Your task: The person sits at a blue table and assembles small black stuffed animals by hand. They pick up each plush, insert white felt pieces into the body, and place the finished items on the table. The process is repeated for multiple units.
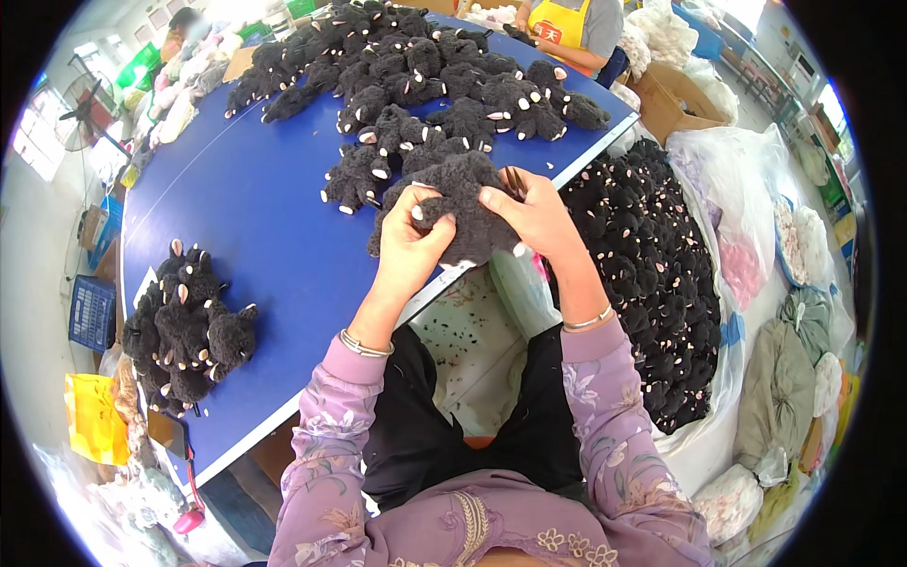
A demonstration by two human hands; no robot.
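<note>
Blue tabletop (265, 208) fills most of what I see, and I place everything else against it. Off its right edge a big sack of dark plush toys (652, 283) bulges nearly to table height; on its far half lies a wide heap of the same toys (425, 76), and near its left edge sits a smaller cluster (184, 326). At the near edge, just above it, I hold one dark plush toy (463, 208) in both hands. My left hand (411, 250) is curled tight around its lower left side, fingers dug into the pile; my right hand (539, 213) pinches its upper right, with a thin dark tool at the fingertips that I cannot identify. I judge this to be close work on a seam or the fur of this one piece, and the next move calls for a steady left grip while the right works finely. The toy's underside and my palms are hidden.
</note>
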